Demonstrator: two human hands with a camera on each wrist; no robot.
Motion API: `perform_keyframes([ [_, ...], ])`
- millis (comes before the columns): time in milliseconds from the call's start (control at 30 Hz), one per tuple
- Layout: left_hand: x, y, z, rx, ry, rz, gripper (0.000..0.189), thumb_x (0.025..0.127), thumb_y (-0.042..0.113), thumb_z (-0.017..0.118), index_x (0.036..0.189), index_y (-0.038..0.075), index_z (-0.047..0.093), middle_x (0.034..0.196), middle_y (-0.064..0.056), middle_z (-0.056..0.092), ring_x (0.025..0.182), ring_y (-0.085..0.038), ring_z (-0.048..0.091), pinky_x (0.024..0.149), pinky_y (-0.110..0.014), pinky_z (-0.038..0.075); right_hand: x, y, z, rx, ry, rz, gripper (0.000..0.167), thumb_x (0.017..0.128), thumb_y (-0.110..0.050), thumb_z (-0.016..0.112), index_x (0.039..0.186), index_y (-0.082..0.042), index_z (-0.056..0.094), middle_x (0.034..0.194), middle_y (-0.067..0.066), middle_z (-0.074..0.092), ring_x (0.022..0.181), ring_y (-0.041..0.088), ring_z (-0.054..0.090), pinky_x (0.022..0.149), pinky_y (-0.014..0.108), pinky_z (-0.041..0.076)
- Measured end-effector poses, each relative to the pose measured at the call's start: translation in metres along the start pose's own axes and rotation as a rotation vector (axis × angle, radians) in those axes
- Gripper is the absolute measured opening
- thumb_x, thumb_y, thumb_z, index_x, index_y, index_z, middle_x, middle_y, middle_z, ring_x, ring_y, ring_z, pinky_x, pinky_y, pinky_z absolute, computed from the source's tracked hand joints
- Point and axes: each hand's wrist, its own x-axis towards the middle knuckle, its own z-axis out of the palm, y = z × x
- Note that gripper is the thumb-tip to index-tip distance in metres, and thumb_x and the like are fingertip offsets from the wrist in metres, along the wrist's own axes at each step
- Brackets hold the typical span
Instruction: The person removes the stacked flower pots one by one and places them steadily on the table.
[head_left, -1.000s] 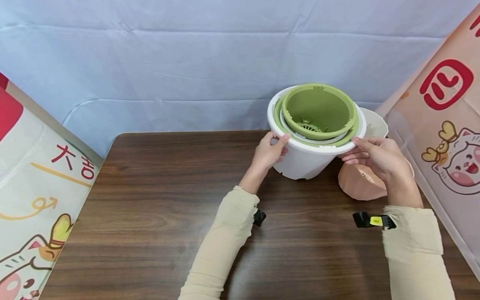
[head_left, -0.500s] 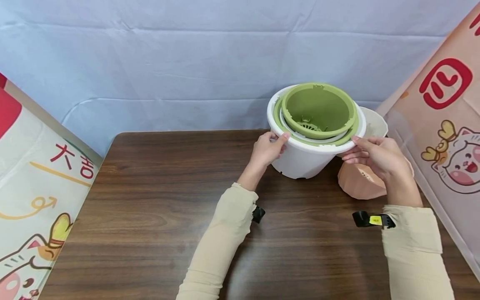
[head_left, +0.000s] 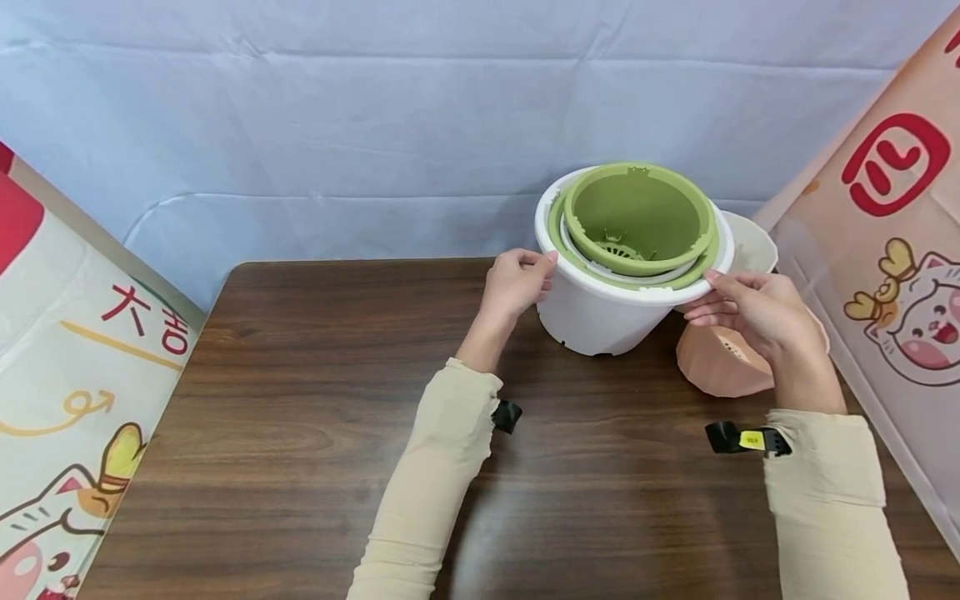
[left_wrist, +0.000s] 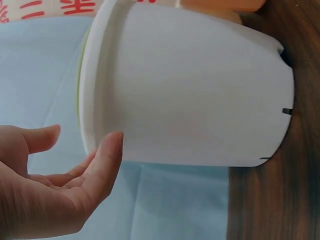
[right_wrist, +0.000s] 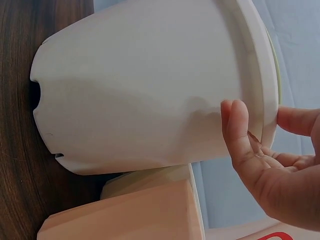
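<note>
A large white flower pot [head_left: 602, 323] stands upright on the table, with smaller pots nested in it. The innermost is a green pot [head_left: 651, 204] with a slotted bottom. My right hand [head_left: 768, 312] pinches the white pot's rim at the right, thumb on the rim and fingers below, as the right wrist view shows. At the left side is my left hand [head_left: 516, 287]. In the left wrist view its thumb is spread away from the rim, and its loosely bent fingers [left_wrist: 107, 160] lie close under the rim; whether they touch cannot be told.
A ribbed peach pot [head_left: 716, 362] stands right of the white pot, partly under my right hand. Behind it is a cream pot [head_left: 750, 243]. The wooden table [head_left: 322, 400] reaches a pale blue cloth [head_left: 360, 150] at the back. Printed cloths hang at both sides.
My left hand has let go of the white pot's rim and shifted a little left and up. The right hand keeps its grip, and the pots stay in place.
</note>
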Motion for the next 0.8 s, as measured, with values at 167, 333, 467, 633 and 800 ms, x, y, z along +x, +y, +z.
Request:
perform_keyframes([
  [167,-0.003,0.007,-0.005,-0.058,0.027,0.008,0.024,0.089,0.018,0.060,0.103,-0.003,0.060,0.092,-0.020,0.064,0.085,-0.031,0.063,0.064,-0.026,0.054,0.000,0.000,0.000,-0.015,0.002,-0.001,0.017,0.091,-0.012,0.055,0.084,0.001,0.062,0.071,0.020,0.066,0.062,0.027,0.066,0.059,0.033,0.055],
  [333,-0.004,0.015,-0.005,-0.114,0.030,0.048,0.020,0.089,0.010,0.059,0.103,-0.005,0.060,0.090,-0.020,0.064,0.080,-0.028,0.064,0.062,-0.025,0.054,-0.001,0.000,0.000,-0.023,0.001,0.010,0.018,0.091,-0.014,0.056,0.084,0.000,0.064,0.072,0.019,0.066,0.063,0.026,0.066,0.060,0.033,0.055],
  [467,-0.005,0.020,-0.001,-0.128,0.029,0.055,0.019,0.088,0.007,0.059,0.102,-0.007,0.060,0.084,-0.019,0.064,0.072,-0.023,0.064,0.064,-0.026,0.054,0.000,0.000,0.000,-0.004,-0.010,0.016,0.018,0.091,-0.013,0.055,0.084,0.001,0.064,0.073,0.020,0.066,0.063,0.027,0.066,0.060,0.034,0.055],
  [633,-0.006,0.025,0.006,-0.114,0.021,0.044,0.019,0.089,0.007,0.058,0.102,-0.008,0.061,0.081,-0.016,0.064,0.070,-0.019,0.063,0.063,-0.022,0.053,0.001,0.001,0.000,-0.029,0.017,0.004,0.019,0.091,-0.014,0.056,0.081,0.000,0.064,0.071,0.019,0.066,0.061,0.026,0.066,0.059,0.033,0.055],
  [800,-0.004,0.030,0.010,-0.042,0.003,0.053,0.019,0.090,0.010,0.058,0.100,-0.006,0.061,0.081,-0.014,0.065,0.071,-0.017,0.064,0.063,-0.019,0.052,0.000,0.001,0.000,-0.002,0.004,-0.005,0.018,0.090,-0.013,0.057,0.082,0.002,0.063,0.071,0.021,0.065,0.061,0.027,0.066,0.059,0.033,0.055],
])
